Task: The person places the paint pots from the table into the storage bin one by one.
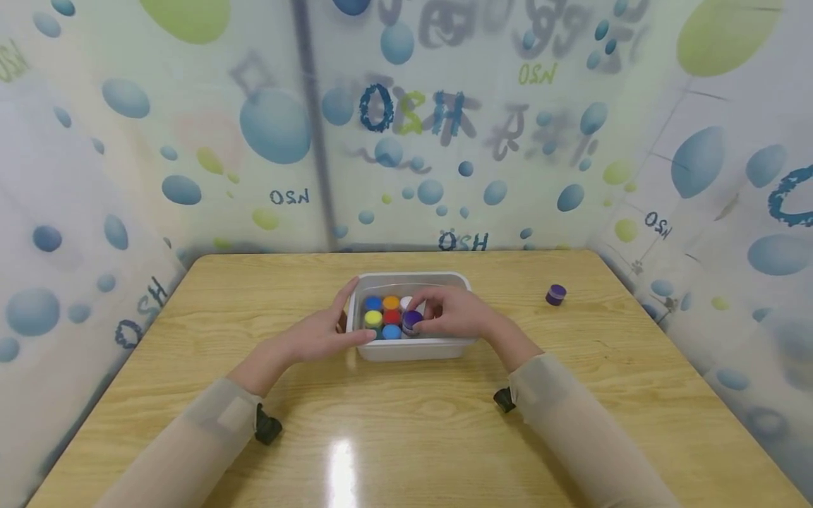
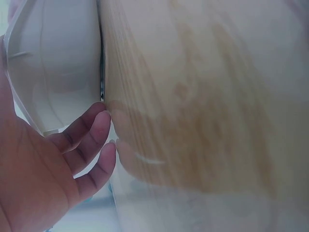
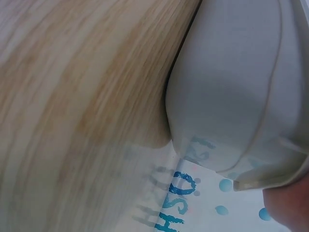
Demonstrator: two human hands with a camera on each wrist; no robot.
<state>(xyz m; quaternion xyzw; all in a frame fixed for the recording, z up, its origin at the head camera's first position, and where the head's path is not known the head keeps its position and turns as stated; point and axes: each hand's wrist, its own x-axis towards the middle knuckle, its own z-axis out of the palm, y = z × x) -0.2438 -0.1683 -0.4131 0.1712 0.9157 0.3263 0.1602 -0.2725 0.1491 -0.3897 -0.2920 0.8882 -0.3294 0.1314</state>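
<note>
A white plastic tub [image 1: 413, 351] stands on the table, with small pots inside under coloured lids, among them a blue lid [image 1: 372, 303], an orange lid [image 1: 391, 302], a yellow lid [image 1: 372, 317] and a red lid [image 1: 392, 317]. My left hand [image 1: 320, 331] holds the tub's left end, thumb at the front rim; in the left wrist view its bent fingers [image 2: 99, 128] lie by the tub's lower side. Inside the tub, my right hand [image 1: 459, 312] pinches a purple-lidded pot [image 1: 412, 319] at the front right. The right wrist view hides that pot behind the tub wall [image 3: 227, 96].
Another purple-lidded pot [image 1: 555, 295] lies on the table at the right, away from the tub. The wooden table [image 1: 406, 423] ends at the back against a patterned curtain [image 1: 406, 176], and similar curtains rise at both sides.
</note>
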